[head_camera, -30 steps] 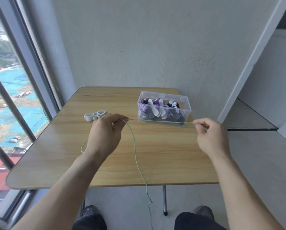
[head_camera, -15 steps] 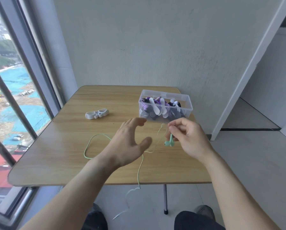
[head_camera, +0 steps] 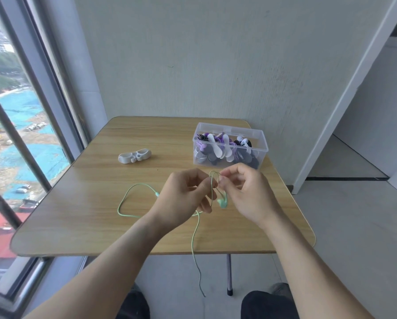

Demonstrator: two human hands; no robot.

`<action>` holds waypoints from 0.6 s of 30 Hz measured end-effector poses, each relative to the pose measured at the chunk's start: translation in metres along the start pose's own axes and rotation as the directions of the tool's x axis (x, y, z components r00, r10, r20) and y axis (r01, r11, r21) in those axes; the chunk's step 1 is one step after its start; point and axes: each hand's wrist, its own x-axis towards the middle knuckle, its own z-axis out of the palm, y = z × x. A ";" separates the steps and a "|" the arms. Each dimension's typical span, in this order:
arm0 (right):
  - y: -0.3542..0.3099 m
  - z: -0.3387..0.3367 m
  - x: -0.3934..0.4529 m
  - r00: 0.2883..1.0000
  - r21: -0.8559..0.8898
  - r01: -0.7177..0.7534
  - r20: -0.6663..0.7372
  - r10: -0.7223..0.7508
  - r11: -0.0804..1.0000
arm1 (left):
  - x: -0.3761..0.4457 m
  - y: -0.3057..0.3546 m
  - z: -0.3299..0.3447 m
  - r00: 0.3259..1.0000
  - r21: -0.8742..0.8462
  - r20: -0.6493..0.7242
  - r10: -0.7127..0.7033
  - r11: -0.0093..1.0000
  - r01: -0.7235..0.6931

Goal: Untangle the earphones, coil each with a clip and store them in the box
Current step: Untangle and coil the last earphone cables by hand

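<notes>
Both hands, left hand point(head_camera: 183, 196) and right hand point(head_camera: 248, 194), pinch a green earphone cord point(head_camera: 123, 203) above the table's point(head_camera: 77, 226) middle. Uncoiled yet; clip point(head_camera: 134, 156) waits far-left, box point(head_camera: 259, 143) far-right holds finished sets.

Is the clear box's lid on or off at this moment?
Off: the clear box has an open top, with coiled earphones showing inside. No lid is visible.
</notes>
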 end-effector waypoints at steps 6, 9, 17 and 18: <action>-0.009 0.012 0.000 0.996 0.168 0.058 -0.075 -0.046 0.984 | 0.002 -0.002 0.002 0.998 -0.181 0.020 -0.057 0.982 0.060; -0.018 0.022 -0.005 1.000 0.294 0.018 0.004 -0.020 0.956 | 0.002 -0.002 -0.001 0.995 -0.247 0.040 -0.094 0.964 0.101; -0.020 0.021 -0.005 1.000 0.379 -0.023 0.025 0.014 0.925 | 0.000 0.002 -0.009 0.989 -0.305 -0.027 -0.144 0.944 0.129; -0.019 0.020 -0.005 1.000 0.368 -0.027 0.014 0.024 0.930 | 0.001 0.001 -0.010 0.987 -0.284 -0.067 -0.149 0.951 0.124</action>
